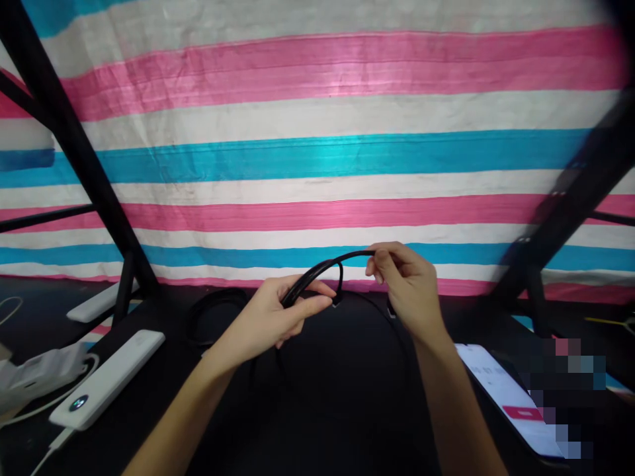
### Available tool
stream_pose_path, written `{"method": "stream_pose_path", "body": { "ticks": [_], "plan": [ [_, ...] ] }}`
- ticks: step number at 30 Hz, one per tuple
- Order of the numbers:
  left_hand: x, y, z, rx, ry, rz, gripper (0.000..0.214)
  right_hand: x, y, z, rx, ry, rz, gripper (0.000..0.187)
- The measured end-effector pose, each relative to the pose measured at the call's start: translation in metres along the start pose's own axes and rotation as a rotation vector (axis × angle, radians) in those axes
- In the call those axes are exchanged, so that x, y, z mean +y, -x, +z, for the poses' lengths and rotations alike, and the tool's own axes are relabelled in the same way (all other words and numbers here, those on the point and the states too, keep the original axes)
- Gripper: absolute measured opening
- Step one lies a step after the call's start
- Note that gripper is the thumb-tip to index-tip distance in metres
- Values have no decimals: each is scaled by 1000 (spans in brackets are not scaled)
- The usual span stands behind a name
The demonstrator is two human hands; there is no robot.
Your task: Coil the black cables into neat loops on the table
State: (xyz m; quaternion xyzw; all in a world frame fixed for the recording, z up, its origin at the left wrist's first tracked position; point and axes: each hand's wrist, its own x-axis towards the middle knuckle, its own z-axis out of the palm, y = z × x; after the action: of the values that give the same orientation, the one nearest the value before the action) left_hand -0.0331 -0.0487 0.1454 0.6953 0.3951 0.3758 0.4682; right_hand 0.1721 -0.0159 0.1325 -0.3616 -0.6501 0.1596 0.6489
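Presently, from my station, I have the black cable [317, 270] bowed between two grips: the left hand [270, 307] wraps a thick bundle of its strands between thumb and fingers, and the right hand [409, 284] pinches one stretch where the arch ends. To handle it well, I would let the left hold bear the bundle, firm without crushing, and let the right pinch guide the cable along its natural curve, never forcing a kink. A small plug [338, 301] hangs by the left fingertips; whether it touches them I cannot tell, so I would watch that it does not snag among the strands. A connector [391, 308] shows just under the right palm and deserves the same care. Outward from the grips, on the black table [337, 410], a white power bank [110, 378] lies left of the left one and a lit phone [510, 400] right of the right one; I would give both room. Just beyond the left wrist sits a dark coil [192, 318], and farther off, past both hands, hangs a striped sheet [337, 155].
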Motion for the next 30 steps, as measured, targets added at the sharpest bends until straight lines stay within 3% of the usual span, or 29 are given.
{"method": "stream_pose_path", "body": {
  "ticks": [5,8,12,14,17,19,21,25,27,30],
  "plan": [
    [6,-3,-9,176,-46,87,38,6,-5,-17,-143,151,-28,17],
    [-1,-6,-12,199,-101,115,38,1,-2,-19,-344,183,-89,51],
    [-12,-12,-7,186,-183,115,35,-9,9,1,-598,248,-137,89],
    [-15,-15,-4,148,-205,120,36,-8,13,15,-570,345,-189,89],
    [-17,-15,-2,54,-202,152,33,0,15,30,-495,378,-227,55],
    [-18,-14,-5,34,-228,193,27,6,14,33,-541,289,-113,24],
    [-18,-13,-10,44,-293,209,27,8,13,31,-589,193,43,6],
    [-25,-19,-29,67,-386,142,35,5,8,19,-434,134,142,15],
    [-35,-27,-40,87,-361,112,39,6,4,9,-291,135,173,15],
    [-53,-41,-52,229,-332,140,49,12,-3,-4,-6,114,244,19]
  ]
}}
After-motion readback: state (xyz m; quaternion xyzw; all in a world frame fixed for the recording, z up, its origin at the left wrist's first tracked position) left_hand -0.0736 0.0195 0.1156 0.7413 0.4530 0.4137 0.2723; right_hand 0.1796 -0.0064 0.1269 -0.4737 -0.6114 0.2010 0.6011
